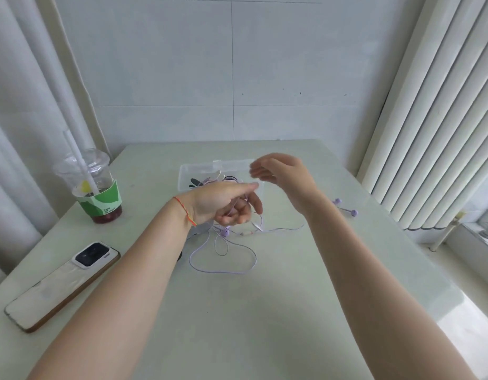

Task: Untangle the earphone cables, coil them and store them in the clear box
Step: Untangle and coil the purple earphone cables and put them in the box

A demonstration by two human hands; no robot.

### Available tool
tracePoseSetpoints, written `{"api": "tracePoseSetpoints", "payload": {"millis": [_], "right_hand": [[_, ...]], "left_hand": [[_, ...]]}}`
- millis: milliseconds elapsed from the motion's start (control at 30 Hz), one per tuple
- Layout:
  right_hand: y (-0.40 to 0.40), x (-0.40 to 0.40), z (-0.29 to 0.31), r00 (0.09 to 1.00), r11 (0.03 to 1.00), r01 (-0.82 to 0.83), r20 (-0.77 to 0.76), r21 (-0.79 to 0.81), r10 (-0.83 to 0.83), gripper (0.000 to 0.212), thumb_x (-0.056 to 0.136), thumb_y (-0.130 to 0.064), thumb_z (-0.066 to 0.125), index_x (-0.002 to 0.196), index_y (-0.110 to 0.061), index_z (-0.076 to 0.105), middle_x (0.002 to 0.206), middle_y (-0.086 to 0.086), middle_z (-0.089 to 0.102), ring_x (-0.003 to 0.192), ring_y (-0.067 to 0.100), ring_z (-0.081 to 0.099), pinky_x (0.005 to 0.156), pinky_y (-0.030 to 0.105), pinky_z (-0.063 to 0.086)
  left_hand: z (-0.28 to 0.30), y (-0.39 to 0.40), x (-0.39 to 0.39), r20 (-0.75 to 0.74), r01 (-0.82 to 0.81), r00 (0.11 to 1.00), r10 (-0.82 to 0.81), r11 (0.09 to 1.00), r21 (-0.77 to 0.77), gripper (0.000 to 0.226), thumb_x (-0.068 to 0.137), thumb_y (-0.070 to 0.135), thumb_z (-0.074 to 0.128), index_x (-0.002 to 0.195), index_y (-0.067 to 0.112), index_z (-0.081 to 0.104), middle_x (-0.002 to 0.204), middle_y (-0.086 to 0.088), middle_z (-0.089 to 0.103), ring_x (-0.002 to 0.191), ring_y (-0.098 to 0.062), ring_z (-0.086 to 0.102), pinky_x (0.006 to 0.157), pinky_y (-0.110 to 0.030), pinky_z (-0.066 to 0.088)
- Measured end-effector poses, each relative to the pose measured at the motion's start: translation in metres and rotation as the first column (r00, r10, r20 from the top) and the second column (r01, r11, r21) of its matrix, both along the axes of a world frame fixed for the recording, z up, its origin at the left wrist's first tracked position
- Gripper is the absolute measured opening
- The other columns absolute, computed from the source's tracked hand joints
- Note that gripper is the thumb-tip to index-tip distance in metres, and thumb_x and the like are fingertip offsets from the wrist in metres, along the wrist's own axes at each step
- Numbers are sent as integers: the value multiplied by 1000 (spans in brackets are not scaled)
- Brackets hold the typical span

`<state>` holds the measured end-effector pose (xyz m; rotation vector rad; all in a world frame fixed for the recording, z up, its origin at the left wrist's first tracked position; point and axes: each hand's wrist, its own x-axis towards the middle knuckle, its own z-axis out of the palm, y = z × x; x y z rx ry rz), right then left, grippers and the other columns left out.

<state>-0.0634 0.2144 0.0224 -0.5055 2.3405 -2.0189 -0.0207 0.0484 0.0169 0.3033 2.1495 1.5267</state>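
Head view, left grip (229, 205) curled around lilac earphone cable (223, 267), right grip (281, 171) loosely spread, blurred

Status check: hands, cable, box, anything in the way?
Left hand holds purple earphone cable, still tangled, mostly on table. Right hand open, blurred, above clear box. Two earbuds lie off right. Nothing blocks box.

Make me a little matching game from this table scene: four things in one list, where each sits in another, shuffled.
Things:
1. phone
2. drink cup
3. clear box
4. pair of purple earbuds

Places:
A. far middle of the table, behind the hands
B. near left, lying flat
C. right side, beyond the right arm
D. far left corner

Pairs: 1-B, 2-D, 3-A, 4-C
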Motion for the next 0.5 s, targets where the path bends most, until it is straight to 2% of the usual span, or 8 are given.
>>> {"api": "tracePoseSetpoints", "payload": {"millis": [67,133,200,333,400,500], "right_hand": [[-14,0,-1,991,992,-124,39,-11,125,23,93,-8,48,87,-6,70,79,9,69,76,21,66,82,35,54],[-26,0,-3,981,980,-187,57,67,183,22,95,-14,50,92,-3,69,76,7,66,64,20,62,70,32,53],[-33,-2,-7,974,960,-227,51,165,221,22,94,-17,50,91,-4,68,76,8,64,56,19,58,68,32,49],[-34,-6,-12,947,908,-322,106,268,305,24,86,-3,47,93,-9,68,82,15,68,64,16,61,78,35,52],[-34,-9,-16,952,871,-303,76,386,298,20,85,-5,54,94,-15,69,87,2,72,71,12,62,79,33,53],[-32,-13,-17,974,862,-184,-31,472,224,5,85,-16,67,88,-17,71,81,-14,69,78,5,62,74,24,47]], "left_hand": [[-3,-6,-4,25,-37,999,35,995,90,63,100,55,24,91,6,63,57,-10,51,38,-16,29,49,-31,15],[-9,-16,-9,23,-94,995,92,985,147,67,100,52,21,90,3,65,55,-12,50,37,-15,28,46,-29,12],[-14,-23,-11,16,-147,989,146,977,155,64,101,46,23,91,1,67,54,-14,52,36,-16,29,41,-24,14],[-23,-32,-14,-14,-233,972,235,970,75,54,101,36,28,89,4,70,56,-13,55,37,-17,31,39,-22,18],[-25,-36,-14,-40,-244,969,245,970,11,54,101,38,31,87,8,73,58,-11,56,38,-16,31,40,-23,17],[-26,-41,-14,-48,-272,962,270,961,-40,55,101,45,34,91,7,73,61,-8,55,42,-17,34,40,-20,21]]}}
